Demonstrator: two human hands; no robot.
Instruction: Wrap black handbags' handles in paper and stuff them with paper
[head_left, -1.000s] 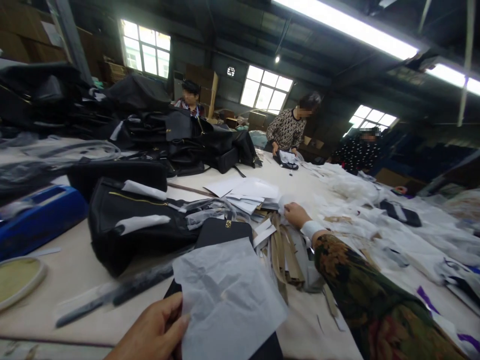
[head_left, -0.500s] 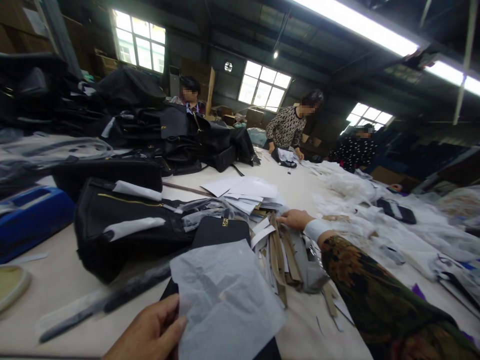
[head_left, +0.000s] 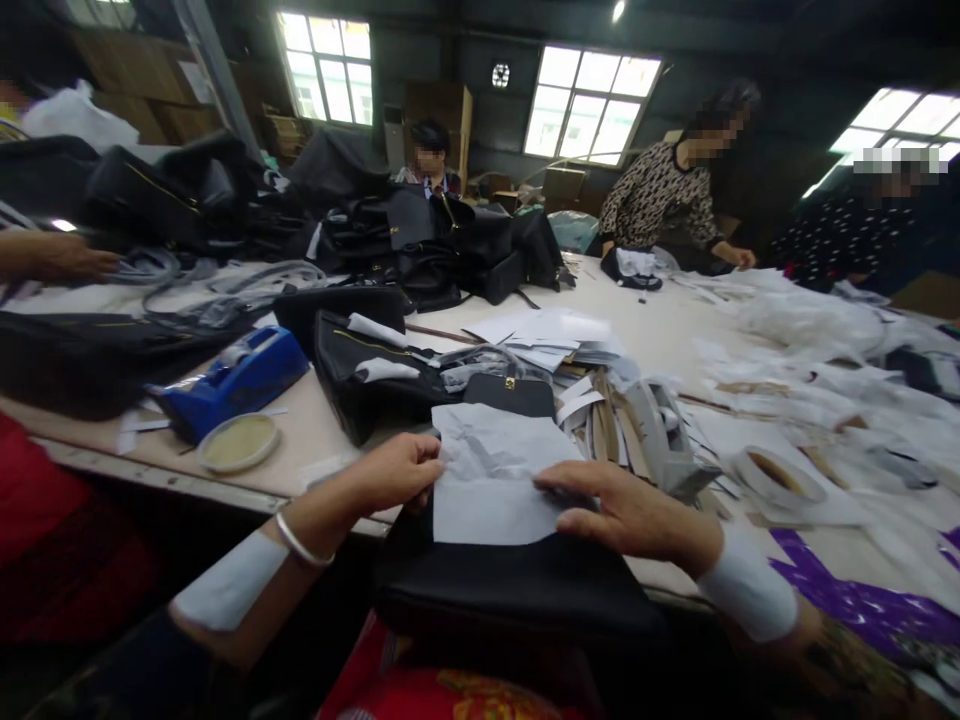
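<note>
White, crinkly tissue-like sheet [head_left: 487, 505] is the main thing here, spread over a smooth black leather-look bag [head_left: 517, 590] at the near edge of the pale worktop [head_left: 667, 318]. Its left edge is pinched between the thumb and fingers of the left hand [head_left: 405, 465], so that grip is definitely clenched on the sheet. The right hand [head_left: 626, 505] is laid over the sheet's right edge, fingers spread a bit; whether anything's actually grasped by that one can't be told from this angle.

Just past the sheet, a black flap with a gold-coloured clasp [head_left: 514, 398] can be seen. A black bag with a gold-coloured zip [head_left: 364, 375] is parked to the left of that, with a blue tape dispenser [head_left: 236, 385] and a round shallow dish [head_left: 240, 442] further left. Over on the right, brown flat strips [head_left: 609, 425] are bunched up beside a grey tape dispenser [head_left: 664, 445]. Across the worktop, a dark bag with white stuffing [head_left: 634, 268] is being handled by a co-worker in a patterned top [head_left: 664, 195].
</note>
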